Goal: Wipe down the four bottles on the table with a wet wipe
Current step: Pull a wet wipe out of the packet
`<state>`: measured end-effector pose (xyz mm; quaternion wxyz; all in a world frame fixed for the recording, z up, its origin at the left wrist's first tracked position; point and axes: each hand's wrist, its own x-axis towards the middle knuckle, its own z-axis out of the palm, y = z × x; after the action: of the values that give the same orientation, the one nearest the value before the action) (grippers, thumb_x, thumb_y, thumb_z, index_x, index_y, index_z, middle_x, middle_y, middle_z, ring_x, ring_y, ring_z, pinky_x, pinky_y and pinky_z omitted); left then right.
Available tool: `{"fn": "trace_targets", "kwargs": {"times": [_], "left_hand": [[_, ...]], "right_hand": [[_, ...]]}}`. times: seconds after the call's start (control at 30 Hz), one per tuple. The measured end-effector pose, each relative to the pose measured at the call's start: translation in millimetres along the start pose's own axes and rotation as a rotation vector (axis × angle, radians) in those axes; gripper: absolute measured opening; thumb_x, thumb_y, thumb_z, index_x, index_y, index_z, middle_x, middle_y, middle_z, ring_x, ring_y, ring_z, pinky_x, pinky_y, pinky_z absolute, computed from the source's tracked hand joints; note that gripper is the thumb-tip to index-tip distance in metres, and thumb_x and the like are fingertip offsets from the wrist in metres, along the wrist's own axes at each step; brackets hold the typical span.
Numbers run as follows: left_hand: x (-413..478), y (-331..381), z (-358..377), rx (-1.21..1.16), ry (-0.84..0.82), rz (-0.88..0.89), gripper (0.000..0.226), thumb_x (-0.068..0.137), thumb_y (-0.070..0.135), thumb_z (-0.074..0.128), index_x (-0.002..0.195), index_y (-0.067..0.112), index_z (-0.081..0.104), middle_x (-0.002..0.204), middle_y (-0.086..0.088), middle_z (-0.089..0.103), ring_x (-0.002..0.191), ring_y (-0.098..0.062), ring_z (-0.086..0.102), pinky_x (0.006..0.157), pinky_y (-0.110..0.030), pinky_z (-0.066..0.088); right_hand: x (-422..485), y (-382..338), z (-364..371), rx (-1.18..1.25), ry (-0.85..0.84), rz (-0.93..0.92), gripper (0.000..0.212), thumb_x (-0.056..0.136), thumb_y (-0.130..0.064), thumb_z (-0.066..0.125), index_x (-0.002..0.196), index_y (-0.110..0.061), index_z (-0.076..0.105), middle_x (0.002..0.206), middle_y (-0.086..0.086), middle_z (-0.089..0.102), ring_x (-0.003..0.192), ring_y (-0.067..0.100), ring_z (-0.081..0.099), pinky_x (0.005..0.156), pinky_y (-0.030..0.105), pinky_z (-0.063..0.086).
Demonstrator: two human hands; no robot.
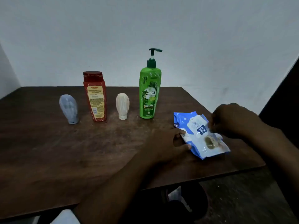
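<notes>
Four bottles stand in a row on the dark wooden table (48, 143): a small grey-blue squeeze bottle (69, 109) on its cap, a red shampoo bottle (95, 97), a small cream squeeze bottle (122, 105) on its cap, and a tall green pump bottle (149, 91). To their right lies a blue and white wet wipe pack (200, 135). My left hand (168, 143) grips the pack's left edge between thumb and fingers. My right hand (233, 120) pinches at the flap label on top of the pack.
A pale wall rises right behind the table. The table's right and near edges drop to a dim floor, where a dark round object (194, 201) sits below the near edge. A dark panel (284, 94) stands at the far right.
</notes>
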<state>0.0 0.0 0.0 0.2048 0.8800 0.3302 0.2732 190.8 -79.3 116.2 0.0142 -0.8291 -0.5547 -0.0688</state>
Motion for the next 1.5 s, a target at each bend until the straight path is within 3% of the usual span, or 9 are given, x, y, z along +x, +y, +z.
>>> {"fn": "trace_targets", "kwargs": {"times": [0.4,0.53,0.7,0.9,1.0,1.13,1.3,1.4,1.5], "left_hand": [[4.3,-9.6,9.6,0.171,-0.024,0.087,0.064,0.080,0.072,0.053,0.133,0.037,0.059,0.124,0.009,0.058,0.116,-0.013,0.053,0.096,-0.039,0.044],[3.9,-9.1,9.1,0.170,-0.025,0.077,0.066,0.078,0.074,0.049,0.132,0.037,0.059,0.123,0.009,0.058,0.117,-0.013,0.052,0.097,-0.040,0.044],[3.2,-9.1,9.7,0.171,-0.025,0.079,0.060,0.081,0.069,0.058,0.132,0.037,0.060,0.122,0.009,0.058,0.117,-0.014,0.052,0.098,-0.038,0.043],[3.5,-9.1,8.5,0.181,-0.022,0.078,0.058,0.082,0.067,0.060,0.132,0.037,0.059,0.121,0.009,0.058,0.117,-0.013,0.051,0.098,-0.036,0.041],[3.5,-9.6,8.9,0.173,-0.023,0.079,0.059,0.082,0.068,0.058,0.132,0.037,0.060,0.122,0.009,0.058,0.118,-0.013,0.051,0.100,-0.039,0.042],[3.8,-10.1,11.0,0.163,-0.030,0.081,0.063,0.078,0.072,0.050,0.130,0.038,0.060,0.123,0.009,0.058,0.119,-0.014,0.051,0.101,-0.041,0.043],[4.6,-12.0,10.4,0.174,-0.026,0.094,0.063,0.078,0.071,0.051,0.130,0.037,0.061,0.123,0.008,0.059,0.117,-0.014,0.052,0.099,-0.039,0.044],[4.5,-11.8,10.6,0.179,-0.028,0.098,0.061,0.079,0.070,0.053,0.131,0.038,0.060,0.125,0.009,0.059,0.117,-0.014,0.052,0.100,-0.039,0.043],[4.9,-12.4,12.3,0.172,-0.032,0.095,0.066,0.075,0.074,0.045,0.129,0.039,0.061,0.125,0.010,0.059,0.117,-0.013,0.052,0.099,-0.040,0.044]], "right_hand": [[1.7,8.2,24.3,-0.111,-0.057,0.040,0.037,0.084,-0.062,0.065,0.118,-0.046,0.062,0.124,-0.004,0.061,0.113,0.021,0.063,0.089,0.034,0.048],[8.4,8.4,22.5,-0.068,-0.134,0.049,0.030,0.082,-0.063,0.066,0.106,-0.046,0.066,0.118,-0.005,0.063,0.108,0.020,0.064,0.087,0.033,0.050],[10.6,7.0,32.5,-0.048,-0.057,0.030,0.011,0.083,-0.047,0.063,0.085,-0.040,0.071,0.098,-0.006,0.067,0.091,0.022,0.066,0.078,0.033,0.055],[10.8,11.0,19.4,0.394,0.132,0.085,0.018,0.075,-0.039,0.078,0.064,-0.027,0.071,0.073,-0.008,0.069,0.078,0.021,0.067,0.071,0.032,0.053],[8.8,4.1,9.5,0.729,0.237,0.093,0.021,0.079,-0.035,0.075,0.066,-0.018,0.071,0.064,-0.005,0.071,0.058,0.016,0.069,0.067,0.031,0.055],[8.1,-7.1,5.1,1.012,0.234,0.119,0.013,0.080,-0.019,0.078,0.072,-0.014,0.070,0.061,-0.003,0.071,0.060,0.014,0.070,0.062,0.033,0.062],[5.9,-22.0,9.4,1.040,0.261,0.011,0.007,0.082,-0.016,0.075,0.078,-0.023,0.074,0.071,-0.002,0.075,0.064,0.011,0.067,0.058,0.024,0.054],[5.5,-30.5,15.0,0.763,0.286,-0.099,0.009,0.082,-0.022,0.074,0.078,-0.030,0.076,0.074,-0.010,0.072,0.068,0.005,0.061,0.059,0.007,0.041],[1.5,-40.4,15.6,0.637,0.255,-0.163,0.019,0.083,-0.016,0.068,0.081,-0.032,0.078,0.075,-0.015,0.070,0.071,0.002,0.061,0.060,0.005,0.037]]}}
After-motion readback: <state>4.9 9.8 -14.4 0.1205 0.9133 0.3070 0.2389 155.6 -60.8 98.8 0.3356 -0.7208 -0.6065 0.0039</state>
